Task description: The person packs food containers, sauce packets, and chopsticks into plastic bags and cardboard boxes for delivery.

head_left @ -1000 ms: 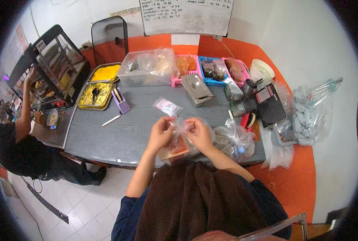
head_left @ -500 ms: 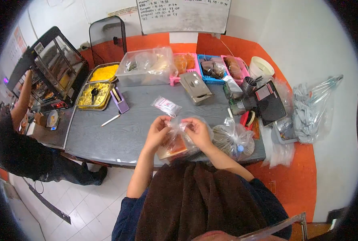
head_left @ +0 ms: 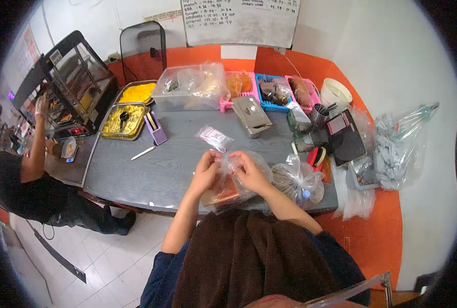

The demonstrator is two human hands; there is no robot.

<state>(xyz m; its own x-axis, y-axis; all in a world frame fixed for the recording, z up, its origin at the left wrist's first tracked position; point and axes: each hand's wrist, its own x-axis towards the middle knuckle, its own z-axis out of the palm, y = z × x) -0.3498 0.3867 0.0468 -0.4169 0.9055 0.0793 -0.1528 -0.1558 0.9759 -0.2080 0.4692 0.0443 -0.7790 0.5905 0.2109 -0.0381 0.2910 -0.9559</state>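
Note:
A clear plastic bag (head_left: 229, 179) stands at the table's front edge, with a brown and orange box (head_left: 223, 193) inside it. My left hand (head_left: 206, 170) pinches the gathered top of the bag from the left. From the right, my right hand (head_left: 248, 172) pinches the same top, its thumb and fingertips close to the other hand. Just beyond my fingers lies a small clear packet with pink print (head_left: 214, 138). To the right sits a second knotted clear bag (head_left: 299, 179) with a blue bottle cap showing.
Trays of yellow food (head_left: 123, 121), a purple tape dispenser (head_left: 155, 129) and a white pen (head_left: 143, 153) lie left. A steel lidded container (head_left: 252, 115), colored baskets (head_left: 273, 96) and a plastic tub (head_left: 187, 100) stand behind. A person (head_left: 33, 185) works at the glass display case (head_left: 74, 87).
My hands stay on the bag's top, their fingers slightly shifted. The view has tilted a little. At left, the other person's gloved hand and arm have moved in front of the display case.

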